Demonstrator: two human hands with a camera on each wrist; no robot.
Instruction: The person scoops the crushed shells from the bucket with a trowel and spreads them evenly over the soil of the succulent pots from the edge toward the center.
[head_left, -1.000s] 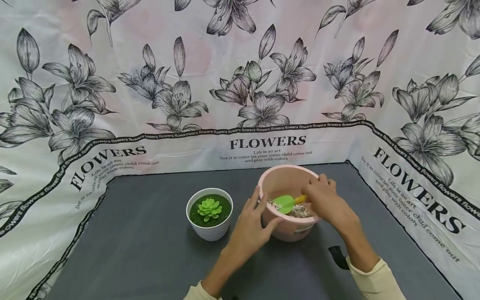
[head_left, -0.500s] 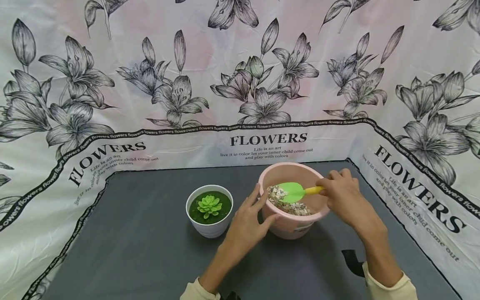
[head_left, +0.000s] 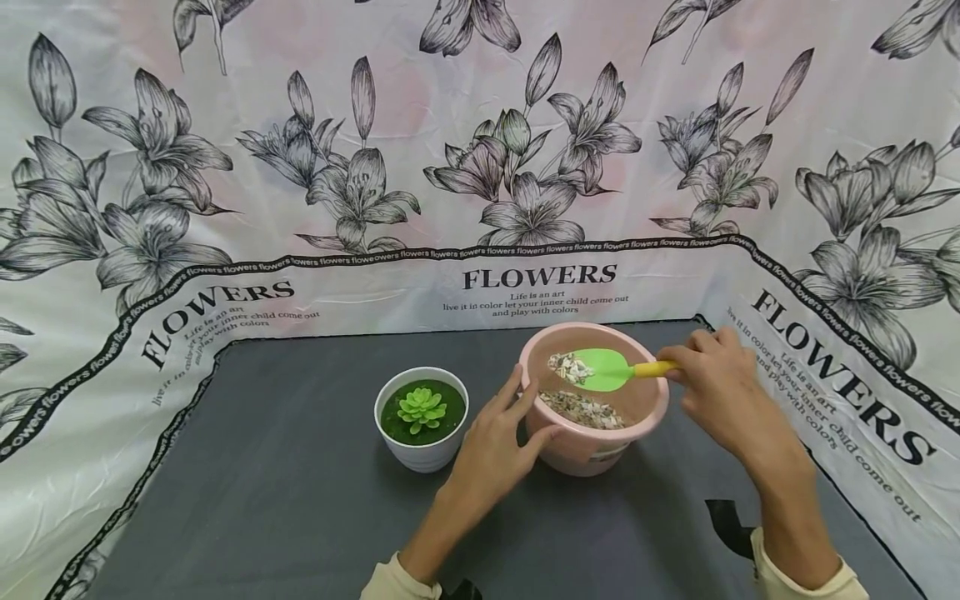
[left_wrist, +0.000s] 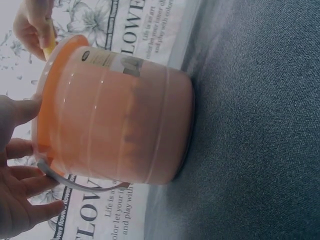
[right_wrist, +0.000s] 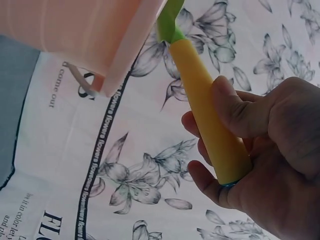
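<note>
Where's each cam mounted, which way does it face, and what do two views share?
Head: on the head, facing forward and down at bucket, trowel and plant; shows left hand, right hand and sleeves.
Left wrist: faces the bucket's side, image turned sideways; left hand near, right hand beyond.
Right wrist: faces the trowel, with the bucket at upper left; right hand only.
Both wrist views share bucket, trowel handle, right hand and printed backdrop.

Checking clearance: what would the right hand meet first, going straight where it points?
Likely the side of the pink bucket nearest the right hand, though that hand might pass above; depth unclear.
</note>
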